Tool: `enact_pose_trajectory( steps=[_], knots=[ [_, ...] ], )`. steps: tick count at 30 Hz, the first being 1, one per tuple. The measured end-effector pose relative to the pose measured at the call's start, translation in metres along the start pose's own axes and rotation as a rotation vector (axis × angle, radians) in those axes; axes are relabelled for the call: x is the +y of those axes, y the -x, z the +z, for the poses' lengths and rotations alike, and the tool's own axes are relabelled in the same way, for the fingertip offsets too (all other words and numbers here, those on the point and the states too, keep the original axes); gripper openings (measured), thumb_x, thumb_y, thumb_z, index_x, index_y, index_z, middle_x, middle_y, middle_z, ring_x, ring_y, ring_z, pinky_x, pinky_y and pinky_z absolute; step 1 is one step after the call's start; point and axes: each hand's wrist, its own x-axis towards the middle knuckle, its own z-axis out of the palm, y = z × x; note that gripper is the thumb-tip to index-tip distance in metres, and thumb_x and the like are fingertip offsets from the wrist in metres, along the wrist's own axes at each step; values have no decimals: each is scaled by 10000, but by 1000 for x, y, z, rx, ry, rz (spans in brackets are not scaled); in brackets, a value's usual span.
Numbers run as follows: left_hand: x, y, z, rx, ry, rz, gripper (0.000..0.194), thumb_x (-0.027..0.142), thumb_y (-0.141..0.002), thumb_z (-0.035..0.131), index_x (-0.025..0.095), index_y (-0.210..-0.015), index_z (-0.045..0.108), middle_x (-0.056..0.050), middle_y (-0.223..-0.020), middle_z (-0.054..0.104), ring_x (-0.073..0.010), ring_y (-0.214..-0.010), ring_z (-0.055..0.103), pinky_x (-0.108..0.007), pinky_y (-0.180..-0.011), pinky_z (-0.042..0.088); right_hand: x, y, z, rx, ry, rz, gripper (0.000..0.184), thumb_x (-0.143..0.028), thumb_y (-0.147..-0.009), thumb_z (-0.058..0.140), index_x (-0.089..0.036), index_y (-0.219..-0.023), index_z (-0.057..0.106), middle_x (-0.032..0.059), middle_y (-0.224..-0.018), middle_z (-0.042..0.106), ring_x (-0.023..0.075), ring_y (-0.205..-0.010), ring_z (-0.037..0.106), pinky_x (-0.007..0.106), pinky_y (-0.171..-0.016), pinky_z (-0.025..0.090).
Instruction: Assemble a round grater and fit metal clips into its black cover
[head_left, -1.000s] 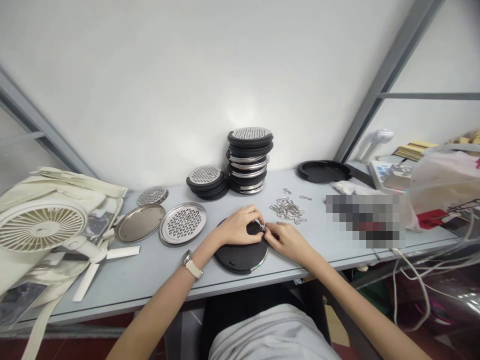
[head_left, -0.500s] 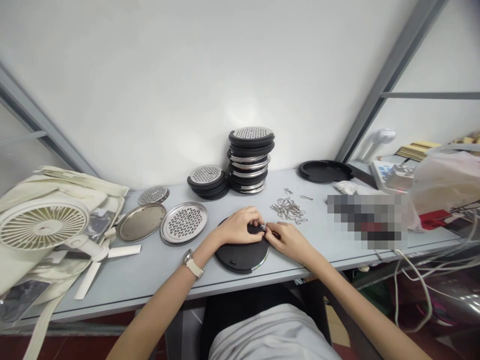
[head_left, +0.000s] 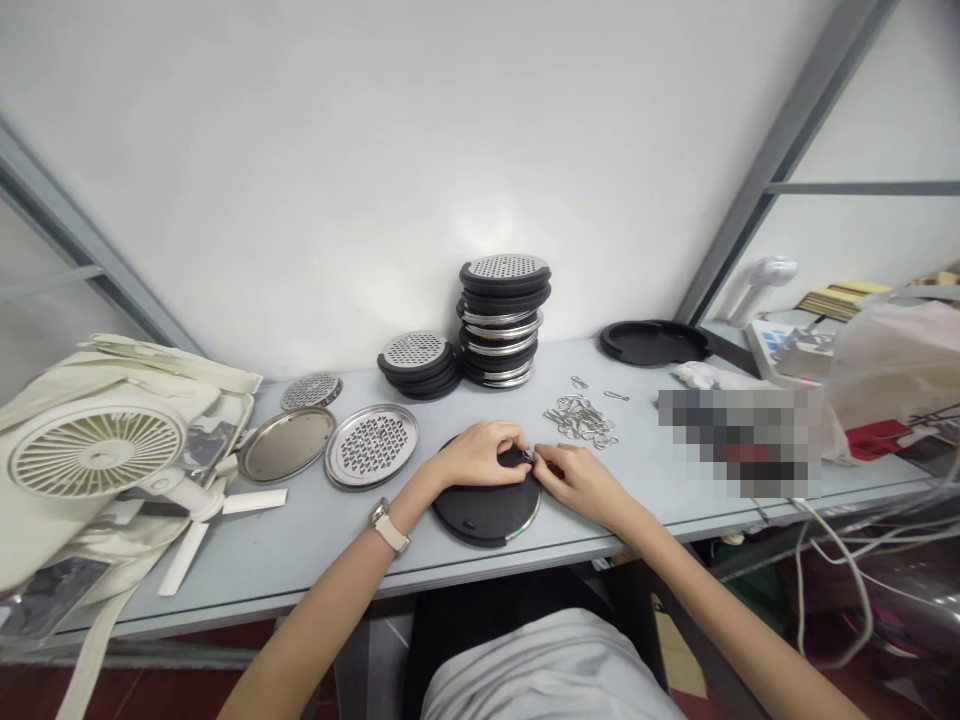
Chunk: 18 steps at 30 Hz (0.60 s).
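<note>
Black disc point(head_left: 491, 515) lies under my left hand point(head_left: 478, 455), grip unclear; my right hand point(head_left: 576, 480) pinches a clip point(head_left: 528, 455) at its edge.

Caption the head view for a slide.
Left hand over black disc, right hand at its rim, loose metal clips beyond.

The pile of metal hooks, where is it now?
In the head view, the pile of metal hooks is right of centre on the table, just beyond the right hand, with the tall stack farther back on its left.

Round black disc point(head_left: 491, 512), flat on table point(head_left: 300, 540), small metal clip point(head_left: 528, 456), apparently, at its rim
</note>
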Motion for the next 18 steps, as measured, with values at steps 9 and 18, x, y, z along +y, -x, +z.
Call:
enact_pose_trajectory(
  steps=[9,18],
  knots=[
    [5,2,-4,-52,80,-109,186,290,-713,619,161,-847,613,81,-530,375,-60,-502,341,-197,-515,280,-2,0,-1,-3,-15,15,282,-246,-918,378,-188,-687,529,1,-572,562,125,-504,484,230,-526,287],
    [5,3,-4,-60,90,-114,183,298,-721,612,161,-840,595,90,-498,372,-58,-482,333,-189,-498,277,0,0,1,9,27,0,277,-242,-926,371,-196,-688,505,-4,-577,543,127,-510,467,236,-533,280]
  ],
)
